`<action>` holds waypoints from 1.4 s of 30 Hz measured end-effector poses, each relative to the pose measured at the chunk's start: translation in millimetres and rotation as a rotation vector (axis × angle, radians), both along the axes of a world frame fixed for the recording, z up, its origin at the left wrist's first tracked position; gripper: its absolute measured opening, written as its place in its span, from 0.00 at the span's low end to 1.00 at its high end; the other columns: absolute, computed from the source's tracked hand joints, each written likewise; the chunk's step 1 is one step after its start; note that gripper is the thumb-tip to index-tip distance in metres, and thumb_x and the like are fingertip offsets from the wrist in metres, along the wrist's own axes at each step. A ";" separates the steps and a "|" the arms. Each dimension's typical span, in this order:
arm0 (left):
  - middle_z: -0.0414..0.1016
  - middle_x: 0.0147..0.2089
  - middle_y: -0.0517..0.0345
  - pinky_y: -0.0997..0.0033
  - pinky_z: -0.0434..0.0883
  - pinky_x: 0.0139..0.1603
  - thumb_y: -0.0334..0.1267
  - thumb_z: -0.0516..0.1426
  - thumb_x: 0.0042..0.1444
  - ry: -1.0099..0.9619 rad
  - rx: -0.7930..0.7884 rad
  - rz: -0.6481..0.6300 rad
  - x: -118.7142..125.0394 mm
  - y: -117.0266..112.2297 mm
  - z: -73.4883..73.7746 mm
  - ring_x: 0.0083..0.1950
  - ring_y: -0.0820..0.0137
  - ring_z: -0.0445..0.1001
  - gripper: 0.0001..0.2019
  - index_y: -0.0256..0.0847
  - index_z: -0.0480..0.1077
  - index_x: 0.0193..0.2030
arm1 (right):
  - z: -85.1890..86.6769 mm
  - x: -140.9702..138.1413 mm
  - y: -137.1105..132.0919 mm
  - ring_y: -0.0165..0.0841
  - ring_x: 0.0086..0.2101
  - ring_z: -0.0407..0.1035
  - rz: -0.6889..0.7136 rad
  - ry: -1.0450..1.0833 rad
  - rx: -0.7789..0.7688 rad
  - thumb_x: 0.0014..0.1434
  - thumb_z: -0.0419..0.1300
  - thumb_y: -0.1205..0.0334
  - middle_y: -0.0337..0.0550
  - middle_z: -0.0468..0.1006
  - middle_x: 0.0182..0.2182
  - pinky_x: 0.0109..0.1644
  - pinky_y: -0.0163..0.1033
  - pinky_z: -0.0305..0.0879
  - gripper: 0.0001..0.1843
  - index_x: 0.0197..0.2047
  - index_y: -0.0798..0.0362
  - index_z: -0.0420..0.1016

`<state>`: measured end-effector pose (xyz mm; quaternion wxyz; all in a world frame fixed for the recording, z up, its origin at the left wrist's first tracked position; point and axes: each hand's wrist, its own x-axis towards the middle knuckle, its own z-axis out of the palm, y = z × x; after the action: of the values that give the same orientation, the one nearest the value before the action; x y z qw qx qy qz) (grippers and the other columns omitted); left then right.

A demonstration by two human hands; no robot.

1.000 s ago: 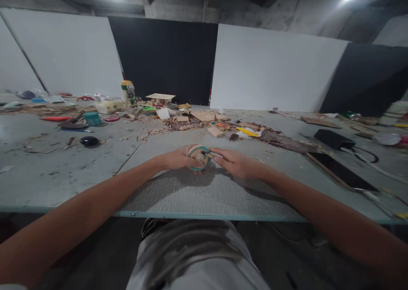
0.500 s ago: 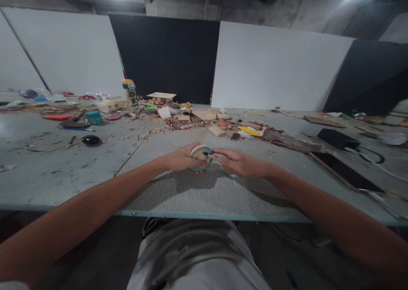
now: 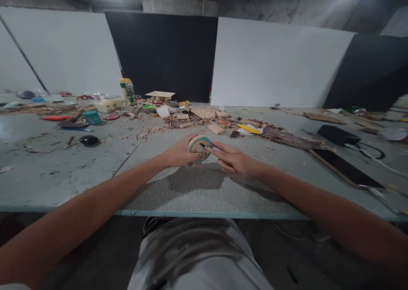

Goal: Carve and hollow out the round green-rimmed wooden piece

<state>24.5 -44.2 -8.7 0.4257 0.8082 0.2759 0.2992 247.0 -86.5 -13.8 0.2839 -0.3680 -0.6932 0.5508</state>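
Near the middle of the table, my left hand (image 3: 180, 152) grips a round wooden piece (image 3: 194, 144) with a teal band around its face. The thumb lies over its lower edge and the other fingers are mostly behind it. In my right hand (image 3: 236, 159) is a small paintbrush (image 3: 208, 148), pinched near its metal collar. Its dark tip is at the face of the round piece; whether it touches the wood I cannot tell. Both hands are a little above the tabletop, casting shadows on a textured grey board (image 3: 191, 196).
Wood shavings and small blocks (image 3: 216, 129) lie beyond my hands, with a yellow object (image 3: 249, 129) among them. Left stand a black rounded object (image 3: 89, 140) and a teal box (image 3: 92, 117). A phone (image 3: 346, 167) with a cable and a black box (image 3: 335, 135) are right.
Both hands have risen slightly in view with the round piece, which is tilted differently. The paintbrush tip has shifted a little left and up across its face.
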 end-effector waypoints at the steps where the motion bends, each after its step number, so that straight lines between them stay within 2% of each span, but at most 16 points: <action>1: 0.73 0.37 0.57 0.82 0.70 0.19 0.47 0.63 0.57 0.005 0.021 0.001 -1.0 1.0 1.8 0.29 0.72 0.78 0.20 0.39 0.67 0.51 | 0.2 0.0 0.1 0.27 0.15 0.44 0.012 0.041 -0.037 0.71 0.49 0.49 0.24 0.53 0.14 0.20 0.32 0.47 0.34 0.73 0.54 0.46; 7: 0.72 0.29 0.60 0.81 0.69 0.20 0.50 0.62 0.58 0.059 0.056 0.025 -5.3 3.0 3.9 0.23 0.77 0.72 0.17 0.36 0.73 0.42 | 4.3 -0.7 -4.4 0.27 0.15 0.42 0.014 0.063 -0.098 0.70 0.49 0.49 0.24 0.54 0.13 0.20 0.32 0.45 0.33 0.71 0.58 0.48; 14: 0.72 0.28 0.61 0.80 0.68 0.21 0.50 0.62 0.58 0.045 0.050 -0.002 -5.9 7.3 -0.6 0.23 0.77 0.71 0.17 0.36 0.74 0.43 | 4.6 1.1 -3.5 0.27 0.14 0.40 0.009 0.126 -0.188 0.69 0.51 0.50 0.24 0.54 0.12 0.18 0.31 0.44 0.34 0.72 0.55 0.47; 18: 0.73 0.28 0.59 0.78 0.70 0.23 0.51 0.62 0.58 0.031 0.059 -0.003 -7.0 12.7 -5.3 0.23 0.76 0.70 0.18 0.36 0.75 0.44 | 6.1 4.8 -1.8 0.27 0.14 0.44 0.007 0.096 -0.101 0.70 0.50 0.52 0.25 0.56 0.13 0.19 0.31 0.47 0.35 0.74 0.55 0.44; 23: 0.76 0.31 0.57 0.76 0.74 0.27 0.50 0.62 0.58 0.003 0.062 0.029 -5.6 14.9 -6.3 0.27 0.74 0.73 0.18 0.36 0.75 0.44 | 4.8 9.5 3.4 0.27 0.15 0.50 0.042 0.032 0.044 0.72 0.49 0.53 0.27 0.58 0.14 0.21 0.32 0.51 0.36 0.76 0.54 0.42; 27: 0.76 0.31 0.57 0.74 0.76 0.30 0.48 0.62 0.58 0.002 0.048 0.059 -5.0 12.7 -4.2 0.28 0.73 0.74 0.15 0.36 0.75 0.42 | -0.9 11.0 6.3 0.27 0.16 0.51 0.017 0.009 0.054 0.72 0.48 0.52 0.27 0.60 0.15 0.22 0.32 0.52 0.38 0.76 0.55 0.37; 31: 0.78 0.30 0.56 0.75 0.73 0.30 0.43 0.62 0.57 0.071 0.118 0.140 -5.1 6.1 -3.5 0.28 0.73 0.74 0.11 0.36 0.75 0.38 | -4.9 7.5 2.6 0.27 0.16 0.49 0.002 0.042 -0.005 0.72 0.47 0.54 0.27 0.59 0.15 0.21 0.32 0.51 0.37 0.76 0.55 0.36; 35: 0.79 0.30 0.56 0.75 0.71 0.30 0.42 0.60 0.58 0.088 0.183 0.206 -3.8 1.8 -7.3 0.28 0.72 0.75 0.09 0.36 0.74 0.38 | -1.8 2.3 -4.5 0.26 0.15 0.42 -0.026 0.125 -0.145 0.71 0.48 0.54 0.25 0.55 0.14 0.19 0.30 0.46 0.37 0.76 0.51 0.36; 39: 0.79 0.31 0.55 0.72 0.72 0.33 0.43 0.59 0.59 0.102 0.238 0.270 -2.0 2.0 -13.0 0.30 0.70 0.76 0.11 0.36 0.73 0.39 | 2.8 -1.6 -9.1 0.26 0.15 0.37 -0.044 0.179 -0.263 0.71 0.48 0.56 0.24 0.54 0.13 0.17 0.28 0.44 0.35 0.76 0.47 0.40; 42: 0.79 0.31 0.56 0.72 0.70 0.33 0.44 0.58 0.60 0.141 0.290 0.337 0.2 -0.8 -13.5 0.30 0.69 0.76 0.11 0.37 0.74 0.38 | 2.7 -5.3 -11.8 0.26 0.15 0.36 -0.079 0.195 -0.281 0.71 0.48 0.56 0.25 0.54 0.14 0.17 0.27 0.43 0.32 0.75 0.47 0.44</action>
<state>24.6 -45.0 -22.2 0.2286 0.8224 0.3901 0.3453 241.8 -98.3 -11.1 0.3171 -0.3761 -0.5637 0.6635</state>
